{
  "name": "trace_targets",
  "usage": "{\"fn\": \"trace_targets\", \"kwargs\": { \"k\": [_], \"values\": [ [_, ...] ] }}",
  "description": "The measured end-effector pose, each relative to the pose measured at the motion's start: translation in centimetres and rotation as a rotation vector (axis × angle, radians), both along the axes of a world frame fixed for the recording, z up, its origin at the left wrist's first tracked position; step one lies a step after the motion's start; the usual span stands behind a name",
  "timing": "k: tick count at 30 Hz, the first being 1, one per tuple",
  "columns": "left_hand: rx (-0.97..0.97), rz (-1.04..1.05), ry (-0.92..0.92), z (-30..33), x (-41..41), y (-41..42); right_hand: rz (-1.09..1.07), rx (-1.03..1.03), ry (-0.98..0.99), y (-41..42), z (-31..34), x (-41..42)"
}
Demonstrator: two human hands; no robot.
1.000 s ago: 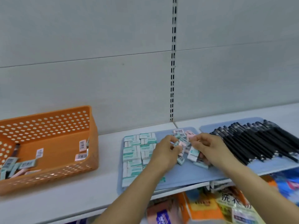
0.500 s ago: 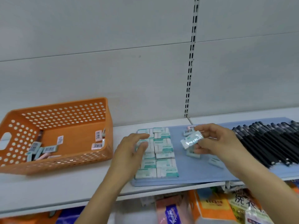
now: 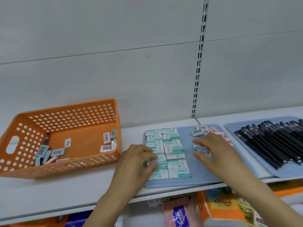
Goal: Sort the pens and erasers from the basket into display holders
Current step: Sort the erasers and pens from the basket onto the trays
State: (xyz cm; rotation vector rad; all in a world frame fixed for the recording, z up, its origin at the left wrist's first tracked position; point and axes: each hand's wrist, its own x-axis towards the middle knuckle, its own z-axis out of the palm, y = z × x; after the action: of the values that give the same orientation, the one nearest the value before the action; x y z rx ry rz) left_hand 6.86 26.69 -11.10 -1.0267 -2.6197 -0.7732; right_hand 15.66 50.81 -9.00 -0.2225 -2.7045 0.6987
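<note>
Shelf (image 3: 65, 192) holds it all. Left of the eraser tray (image 3: 198, 176) sits the basket (image 3: 68, 145), with some erasers (image 3: 57, 152) and one pen (image 3: 46, 139) left inside. Right of that tray, pens (image 3: 268, 145) lie in a neat row. On the tray, two tidy eraser rows (image 3: 170, 154) look done. Left hand (image 3: 134, 163) presses those rows with bent fingers. Right hand (image 3: 214, 151) holds an eraser (image 3: 199, 147), I think. More sorting is left.

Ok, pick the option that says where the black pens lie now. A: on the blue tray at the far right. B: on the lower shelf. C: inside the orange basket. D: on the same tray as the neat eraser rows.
A: the black pens lie side by side on the right blue tray, apart from the eraser tray.
</note>
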Motion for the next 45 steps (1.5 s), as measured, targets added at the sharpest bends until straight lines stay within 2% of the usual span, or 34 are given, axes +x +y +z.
{"fn": "trace_targets", "kwargs": {
  "k": [2,5,10,12,16,19,22,25,28,32,42,45],
  "values": [
    [0.043,-0.05,-0.002,1.2,0.5,1.5,-0.129,0.082,-0.087,2.9,0.3,1.6],
    [0.024,-0.185,-0.021,2.8,1.0,5.9,-0.172,0.154,-0.333,5.1,0.2,2.8],
    [-0.368,-0.199,-0.018,3.2,0.1,12.9,-0.28,0.173,-0.25,5.3,-0.4,2.4],
    [-0.41,-0.21,-0.053,3.1,-0.4,14.0,-0.235,0.176,-0.164,5.7,-0.8,1.9],
    [-0.392,-0.203,-0.162,3.3,-0.7,14.8,0.117,0.297,-0.208,6.3,-0.5,0.1],
    [-0.416,-0.181,-0.158,3.5,-0.5,14.9,0.172,0.335,-0.229,7.0,0.3,-1.0],
    [-0.445,-0.176,-0.115,3.3,-0.1,14.9,0.101,0.279,-0.157,8.2,0.8,-0.5],
    [-0.392,-0.228,-0.173,3.1,0.7,15.4,-0.074,0.094,-0.032,9.7,0.9,1.2],
    [-0.281,-0.285,-0.254,3.1,1.4,16.6,-0.229,-0.117,-0.085,9.9,0.7,2.3],
    [-0.21,-0.271,-0.278,2.8,1.4,17.0,-0.313,-0.063,-0.173,9.7,-0.5,2.5],
    [-0.215,-0.271,-0.248,2.5,1.1,15.6,-0.381,0.098,-0.38,8.5,0.8,2.0],
    [-0.209,-0.287,-0.242,2.6,1.3,15.0,-0.397,0.159,-0.34,7.7,1.4,1.7]
  ]
}}
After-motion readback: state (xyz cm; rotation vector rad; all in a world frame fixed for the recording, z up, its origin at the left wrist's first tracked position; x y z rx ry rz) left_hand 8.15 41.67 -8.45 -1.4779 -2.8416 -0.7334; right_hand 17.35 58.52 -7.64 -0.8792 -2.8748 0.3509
